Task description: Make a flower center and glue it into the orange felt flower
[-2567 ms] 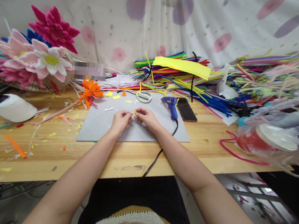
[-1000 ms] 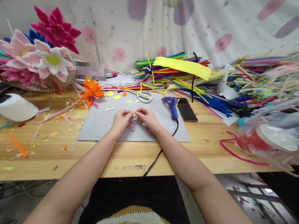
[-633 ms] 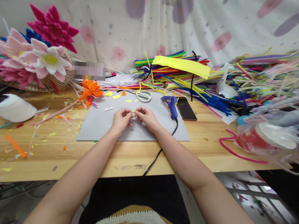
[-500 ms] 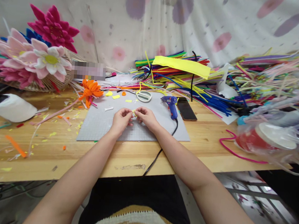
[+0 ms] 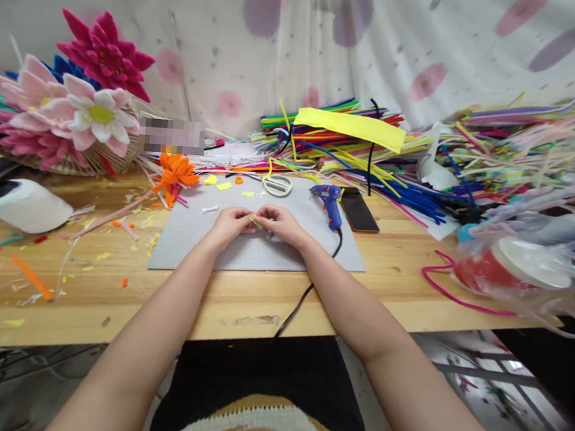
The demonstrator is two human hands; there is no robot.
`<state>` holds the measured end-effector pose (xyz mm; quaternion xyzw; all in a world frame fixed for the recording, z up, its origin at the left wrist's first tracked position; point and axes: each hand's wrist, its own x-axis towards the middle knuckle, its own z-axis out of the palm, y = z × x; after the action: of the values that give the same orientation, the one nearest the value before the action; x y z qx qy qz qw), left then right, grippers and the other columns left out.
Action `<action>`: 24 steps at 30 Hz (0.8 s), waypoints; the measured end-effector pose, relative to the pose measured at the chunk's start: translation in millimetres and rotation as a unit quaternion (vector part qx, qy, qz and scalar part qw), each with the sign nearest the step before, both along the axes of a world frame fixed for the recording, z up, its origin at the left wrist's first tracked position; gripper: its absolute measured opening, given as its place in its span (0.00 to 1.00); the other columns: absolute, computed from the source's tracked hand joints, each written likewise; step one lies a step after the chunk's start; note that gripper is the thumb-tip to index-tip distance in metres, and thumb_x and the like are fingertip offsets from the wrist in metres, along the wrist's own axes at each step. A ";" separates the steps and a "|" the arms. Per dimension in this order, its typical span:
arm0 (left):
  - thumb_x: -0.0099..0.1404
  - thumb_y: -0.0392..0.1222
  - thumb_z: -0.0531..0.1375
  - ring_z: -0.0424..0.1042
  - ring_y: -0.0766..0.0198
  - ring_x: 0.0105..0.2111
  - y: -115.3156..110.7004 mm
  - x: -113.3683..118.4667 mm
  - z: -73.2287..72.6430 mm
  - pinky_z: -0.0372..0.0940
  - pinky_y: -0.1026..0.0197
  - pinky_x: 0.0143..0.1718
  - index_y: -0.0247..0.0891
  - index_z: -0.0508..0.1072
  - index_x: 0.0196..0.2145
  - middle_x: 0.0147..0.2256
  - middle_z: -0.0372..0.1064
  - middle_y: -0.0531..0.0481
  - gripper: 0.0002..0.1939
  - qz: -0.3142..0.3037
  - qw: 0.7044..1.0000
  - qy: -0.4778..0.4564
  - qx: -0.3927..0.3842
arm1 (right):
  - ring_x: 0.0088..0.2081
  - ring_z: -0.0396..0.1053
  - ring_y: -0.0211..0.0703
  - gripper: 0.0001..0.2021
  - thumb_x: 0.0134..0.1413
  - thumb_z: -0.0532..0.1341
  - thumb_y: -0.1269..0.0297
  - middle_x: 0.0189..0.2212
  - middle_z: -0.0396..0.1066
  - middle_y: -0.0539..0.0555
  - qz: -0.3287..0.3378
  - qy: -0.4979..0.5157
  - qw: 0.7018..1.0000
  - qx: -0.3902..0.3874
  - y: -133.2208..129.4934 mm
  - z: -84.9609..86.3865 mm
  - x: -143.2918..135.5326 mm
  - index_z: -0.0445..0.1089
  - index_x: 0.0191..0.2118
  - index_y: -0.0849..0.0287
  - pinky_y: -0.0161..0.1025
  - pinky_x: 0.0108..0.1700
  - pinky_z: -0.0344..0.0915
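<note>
Over the grey cutting mat (image 5: 190, 251), my left hand (image 5: 234, 226) and my right hand (image 5: 281, 224) meet with pinched fingertips. Between them is a small yellow piece (image 5: 254, 220), mostly covered by the fingers; both hands grip it. Its exact kind is too small to make out. A small white piece (image 5: 210, 209) lies on the mat left of my left hand. Yellow scraps (image 5: 224, 186) and a pair of scissors with white handles (image 5: 276, 185) lie beyond my hands. To the right of my right hand rests a blue glue gun (image 5: 329, 202).
A black phone (image 5: 360, 210) lies by the glue gun, whose cord (image 5: 296, 310) runs off the table's front edge. Colourful pipe cleaners (image 5: 322, 155) are heaped at the back. An orange flower (image 5: 175, 175), a white thread cone (image 5: 25, 205) and a basket of fuzzy flowers (image 5: 99, 114) stand left.
My fingers have drawn closer together around the yellow piece, and my left wrist has turned and shifted slightly left. The other things stay in place apart from a slight view shift.
</note>
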<state>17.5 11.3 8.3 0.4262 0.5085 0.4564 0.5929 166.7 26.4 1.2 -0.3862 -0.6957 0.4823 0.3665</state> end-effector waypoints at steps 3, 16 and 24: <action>0.42 0.41 0.69 0.69 0.69 0.25 -3.0 -0.1 2.2 0.69 0.63 0.29 0.30 0.74 0.23 0.22 0.69 0.51 0.12 -0.002 1.000 -0.008 0.003 | 0.24 0.57 0.31 0.10 0.46 0.59 0.59 0.22 0.64 0.47 -0.016 -0.030 0.999 0.040 3.2 -2.7 1.5 0.67 0.29 0.61 0.32 0.28 0.55; 0.41 0.44 0.71 0.68 0.68 0.26 -5.6 -6.4 3.4 0.69 0.62 0.28 0.30 0.76 0.25 0.22 0.68 0.50 0.15 -0.049 0.999 -0.014 -0.017 | 0.25 0.60 0.32 0.15 0.42 0.63 0.55 0.23 0.63 0.45 -0.031 -0.003 0.999 0.028 6.7 -8.4 3.1 0.62 0.30 0.59 0.33 0.28 0.57; 0.39 0.46 0.71 0.68 0.68 0.26 -4.6 -10.0 1.5 0.68 0.63 0.28 0.31 0.77 0.26 0.24 0.70 0.48 0.18 -0.066 0.998 -0.012 -0.010 | 0.21 0.58 0.30 0.17 0.39 0.65 0.55 0.21 0.63 0.44 -0.005 0.061 0.996 -0.059 5.4 -3.8 5.2 0.60 0.31 0.58 0.30 0.22 0.54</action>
<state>7.5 6.7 9.8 0.4473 0.4767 0.4165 0.6318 171.9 31.7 -2.6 -0.3798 -0.6406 0.5434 0.3874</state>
